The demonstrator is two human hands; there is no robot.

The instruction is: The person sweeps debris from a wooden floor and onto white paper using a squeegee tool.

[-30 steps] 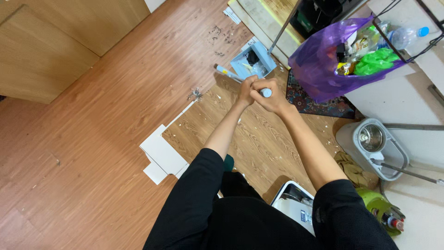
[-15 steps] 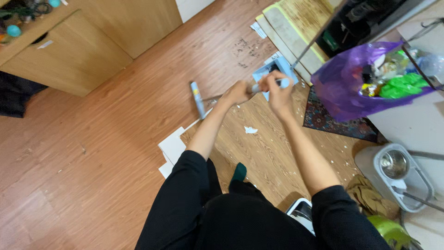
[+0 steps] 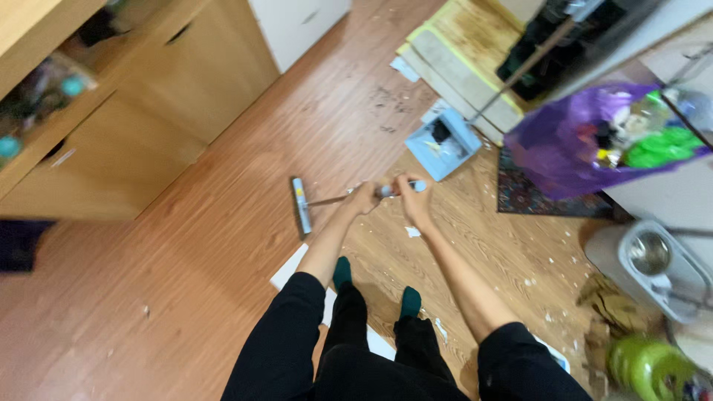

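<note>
I stand on a wooden floor in green socks and hold a long-handled broom. Its pale blue head point(image 3: 300, 205) rests on the floor to my left. My left hand point(image 3: 365, 197) grips the thin handle lower down, and my right hand point(image 3: 411, 199) grips it near the light blue end cap. A blue dustpan point(image 3: 444, 142) with dark debris in it lies on the floor just beyond my hands. Small white scraps point(image 3: 412, 232) are scattered on the boards near my feet.
A wooden cabinet point(image 3: 126, 111) runs along the left. A purple bag point(image 3: 572, 152) full of rubbish hangs at the right above a patterned mat point(image 3: 549, 200). A grey pet bowl stand point(image 3: 657, 263) and a green object point(image 3: 646, 364) sit at lower right. White paper sheets point(image 3: 293, 271) lie by my legs.
The broom head has swung out to the left across the floor, away from the dustpan. My view has shifted, bringing the cabinet and my feet into sight.
</note>
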